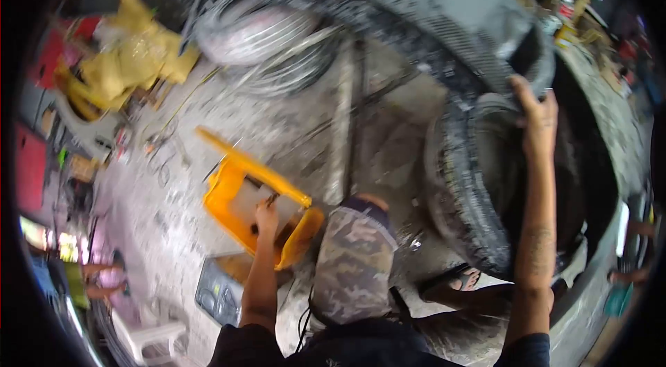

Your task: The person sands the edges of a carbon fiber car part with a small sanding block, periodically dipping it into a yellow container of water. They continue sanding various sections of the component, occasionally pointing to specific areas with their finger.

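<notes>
My right hand [540, 117] is closed on the end of a long rubber tread strip [416, 23], grey on one face, black and ribbed along the edge. The strip curves away across the top of the view. Below this hand stands a large black tire [472, 193], its inside partly hidden by my forearm. My left hand [266, 218] is a fist over a yellow plastic stool [236, 166] lying on its side. A short dark end shows above the fist and another below; I cannot make out what it is.
Coils of grey tubing [257, 30] lie at the upper left, near crumpled yellow sheets [142, 55]. A grey plastic case [218, 291] rests by the stool. A white plastic stool [152, 336] stands lower left. A long bar [341, 124] lies on the floor. Another person's legs [104, 280] show at left.
</notes>
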`<action>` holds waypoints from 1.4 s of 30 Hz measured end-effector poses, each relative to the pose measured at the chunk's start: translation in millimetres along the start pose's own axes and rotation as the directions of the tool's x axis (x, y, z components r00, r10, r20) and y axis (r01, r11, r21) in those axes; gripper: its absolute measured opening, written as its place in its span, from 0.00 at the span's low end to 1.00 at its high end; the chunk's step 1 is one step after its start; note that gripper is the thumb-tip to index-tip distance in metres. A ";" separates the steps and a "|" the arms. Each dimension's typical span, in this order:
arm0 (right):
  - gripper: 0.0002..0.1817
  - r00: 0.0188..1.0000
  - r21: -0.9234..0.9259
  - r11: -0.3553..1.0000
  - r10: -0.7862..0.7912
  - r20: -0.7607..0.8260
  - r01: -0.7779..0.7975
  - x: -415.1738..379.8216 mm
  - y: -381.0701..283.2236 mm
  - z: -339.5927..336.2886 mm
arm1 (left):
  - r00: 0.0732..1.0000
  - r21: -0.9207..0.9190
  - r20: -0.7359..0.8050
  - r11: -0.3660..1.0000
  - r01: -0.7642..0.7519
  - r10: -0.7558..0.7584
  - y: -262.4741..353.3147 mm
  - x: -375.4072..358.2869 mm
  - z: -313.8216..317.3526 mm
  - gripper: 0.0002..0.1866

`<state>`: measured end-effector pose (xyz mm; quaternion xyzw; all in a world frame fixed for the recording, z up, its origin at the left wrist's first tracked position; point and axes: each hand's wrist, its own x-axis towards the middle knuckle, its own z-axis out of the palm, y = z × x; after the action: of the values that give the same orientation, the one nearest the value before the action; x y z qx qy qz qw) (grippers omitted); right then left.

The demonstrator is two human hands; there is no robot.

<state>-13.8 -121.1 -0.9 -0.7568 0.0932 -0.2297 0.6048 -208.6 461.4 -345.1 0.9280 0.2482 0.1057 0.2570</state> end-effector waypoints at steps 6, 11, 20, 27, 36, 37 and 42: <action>0.33 0.990 0.144 0.990 -0.012 0.137 -0.008 1.7 1.8 -12.2 | 0.780 0.472 0.622 0.765 -0.439 0.064 -95.5 15.9 110.5 0.16; 0.43 0.972 0.212 0.977 -0.035 0.231 -0.016 7.6 14.7 -17.8 | 0.971 -0.434 0.104 0.888 -0.152 0.217 -80.8 12.4 62.2 0.12; 0.35 0.988 0.365 0.931 -0.067 0.142 0.011 9.3 21.5 -4.0 | 0.890 0.162 0.111 0.876 -0.455 0.442 164.5 10.5 -236.5 0.11; 0.35 0.989 0.383 0.913 -0.147 -0.005 0.138 4.3 26.9 5.6 | 0.462 0.041 0.322 0.475 -0.879 0.827 510.9 6.9 -218.5 0.15; 0.29 1.000 0.501 0.866 -0.017 0.023 0.003 13.5 40.7 12.1 | 0.196 -0.067 0.052 0.199 -0.978 0.979 651.6 -10.6 -121.0 0.16; 0.27 0.998 0.555 0.831 0.020 0.052 -0.045 9.2 34.9 9.9 | 0.267 -0.130 -0.024 0.262 -0.956 0.963 648.0 -7.3 -113.5 0.17; 0.29 0.995 0.706 0.703 0.098 0.032 -0.092 13.0 34.8 18.7 | 0.307 -0.310 -0.301 0.212 -0.927 0.903 639.6 -21.2 -34.7 0.20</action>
<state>10.9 -119.0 -34.3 -0.4615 0.0394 -0.2195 0.8587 21.9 -11.1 21.4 0.8084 -0.3689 0.3134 0.3349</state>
